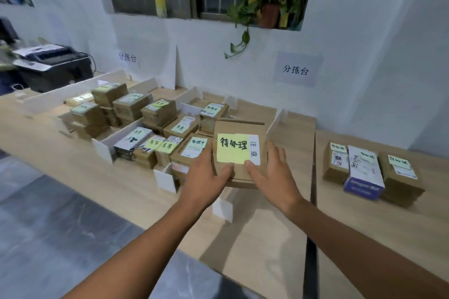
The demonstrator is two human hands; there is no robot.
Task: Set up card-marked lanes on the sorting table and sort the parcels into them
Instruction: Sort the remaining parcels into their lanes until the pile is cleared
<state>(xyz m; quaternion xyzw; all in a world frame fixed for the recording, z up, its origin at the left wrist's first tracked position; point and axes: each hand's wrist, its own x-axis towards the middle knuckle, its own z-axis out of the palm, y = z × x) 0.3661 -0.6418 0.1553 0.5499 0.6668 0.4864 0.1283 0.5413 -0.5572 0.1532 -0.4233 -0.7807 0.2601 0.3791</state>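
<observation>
While both my hands clamp the brown cardboard parcel with the yellow sticky note (239,153), left grip (206,177) and right grip (269,172) closed on its near edge, it hovers over the right-hand lane of the pale wooden worktop (279,213). Sorting step; next I'd lower it between the white dividers (275,124).

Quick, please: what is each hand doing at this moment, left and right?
Left hand: grips the left side of the brown parcel with the yellow note.
Right hand: grips the same parcel's right side.
</observation>
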